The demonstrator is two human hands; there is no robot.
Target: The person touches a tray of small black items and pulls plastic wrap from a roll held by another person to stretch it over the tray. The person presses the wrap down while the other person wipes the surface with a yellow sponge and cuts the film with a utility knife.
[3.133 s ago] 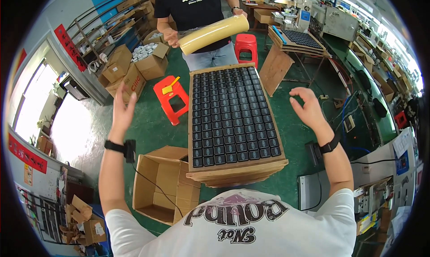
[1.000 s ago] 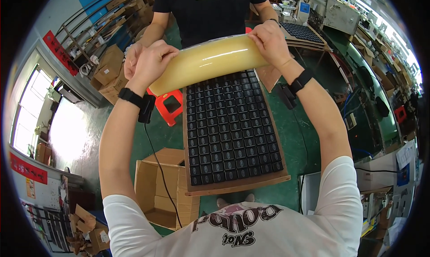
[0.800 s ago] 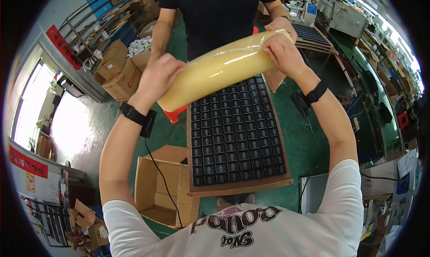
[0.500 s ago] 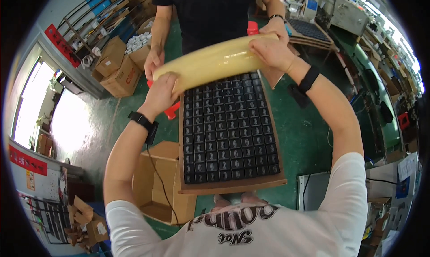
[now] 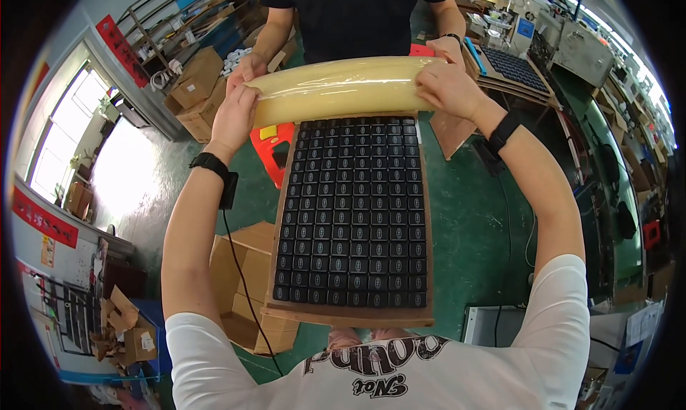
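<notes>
At frame's upper centre, your left hand [image 5: 234,118] and right hand [image 5: 454,90] gripped the yellow roll [image 5: 339,88] near both ends, fingers closed, its slant just levelled, so apparently squared to the black blocks [image 5: 350,210].

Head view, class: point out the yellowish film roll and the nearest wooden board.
Yellowish film roll [image 5: 341,90], head view: middle of its glossy side.
Nearest wooden board [image 5: 350,315], head view: bare front edge.
</notes>
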